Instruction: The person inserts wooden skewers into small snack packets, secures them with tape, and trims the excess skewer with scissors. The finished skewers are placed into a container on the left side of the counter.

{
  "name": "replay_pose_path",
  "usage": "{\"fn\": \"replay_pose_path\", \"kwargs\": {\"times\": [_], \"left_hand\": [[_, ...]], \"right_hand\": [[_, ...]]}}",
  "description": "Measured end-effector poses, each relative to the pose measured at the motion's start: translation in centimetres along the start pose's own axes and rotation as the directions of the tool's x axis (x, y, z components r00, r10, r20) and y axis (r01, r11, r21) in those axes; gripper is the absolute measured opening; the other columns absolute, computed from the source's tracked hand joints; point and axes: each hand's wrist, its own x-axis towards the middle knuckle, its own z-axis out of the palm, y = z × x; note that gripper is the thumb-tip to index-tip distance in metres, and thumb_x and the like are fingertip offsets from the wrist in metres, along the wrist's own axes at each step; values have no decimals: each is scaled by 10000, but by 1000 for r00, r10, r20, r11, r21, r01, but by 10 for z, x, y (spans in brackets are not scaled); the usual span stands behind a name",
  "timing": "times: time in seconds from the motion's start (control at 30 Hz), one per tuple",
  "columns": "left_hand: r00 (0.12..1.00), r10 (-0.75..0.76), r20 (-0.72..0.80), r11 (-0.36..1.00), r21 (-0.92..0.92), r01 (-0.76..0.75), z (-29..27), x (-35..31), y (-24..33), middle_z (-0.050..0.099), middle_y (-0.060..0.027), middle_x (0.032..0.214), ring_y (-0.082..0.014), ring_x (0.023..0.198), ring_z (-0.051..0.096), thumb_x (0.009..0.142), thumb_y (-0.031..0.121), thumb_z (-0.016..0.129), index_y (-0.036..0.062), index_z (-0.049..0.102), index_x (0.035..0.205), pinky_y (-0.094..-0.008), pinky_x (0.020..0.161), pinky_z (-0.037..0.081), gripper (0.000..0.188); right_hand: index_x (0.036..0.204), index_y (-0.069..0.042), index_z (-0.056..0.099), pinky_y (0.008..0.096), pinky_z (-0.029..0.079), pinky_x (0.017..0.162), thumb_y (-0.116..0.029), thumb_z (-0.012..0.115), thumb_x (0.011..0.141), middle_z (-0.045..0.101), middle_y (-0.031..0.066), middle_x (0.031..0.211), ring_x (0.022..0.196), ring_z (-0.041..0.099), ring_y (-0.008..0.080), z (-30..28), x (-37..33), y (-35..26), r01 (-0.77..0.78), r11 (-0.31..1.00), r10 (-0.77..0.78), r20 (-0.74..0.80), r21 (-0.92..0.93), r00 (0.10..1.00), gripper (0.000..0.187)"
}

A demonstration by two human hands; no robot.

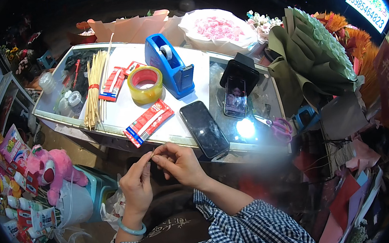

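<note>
Thin, pale and stick-like, a small piece (151, 154) sits pinched between my left hand (136, 185) and right hand (178, 164), fingertips pressed together on it just below the tabletop (121, 111) edge, near the red packet (148, 122), probably for steadiness.

3 red-white flat packets (148, 122) on the table, 2 phone screens (204, 128) right, lit sign (367, 5) top right

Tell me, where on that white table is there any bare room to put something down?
The white table has a bare strip behind the blue tape dispenser, and a small patch between the yellow tape roll and the dark phone. The left end is crowded with bamboo sticks and red packets.
</note>
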Motion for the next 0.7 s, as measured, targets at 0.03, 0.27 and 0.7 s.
{"fn": "replay_pose_path", "kwargs": {"times": [0.03,0.27,0.7], "left_hand": [[1000,-12,-8,999,-32,11,0,0,0,638,-144,803,-247,658,634,862,9,577,18,622,1067,-293,584,481,211],[993,-117,7,984,-134,117,-1,-4,0,656,-89,844,-108,698,595,903,30,540,-23,613,1031,-231,579,464,156],[911,-352,215,823,-393,410,-13,-2,-11,564,-32,621,-52,573,518,914,91,538,-36,616,909,-195,515,382,149]], "right_hand": [[998,26,568,170,399,452,-116,610,891,556,9,687,509,505,34,1,-1,0,-6,1000,6,0,16,1000,183],[1132,19,500,161,390,448,-82,576,903,538,13,674,507,512,42,1,-2,-3,6,977,-14,35,211,999,262],[1070,-1,603,169,346,419,-147,547,931,554,4,644,466,449,22,-2,-7,0,-75,991,63,102,114,993,209]]}}
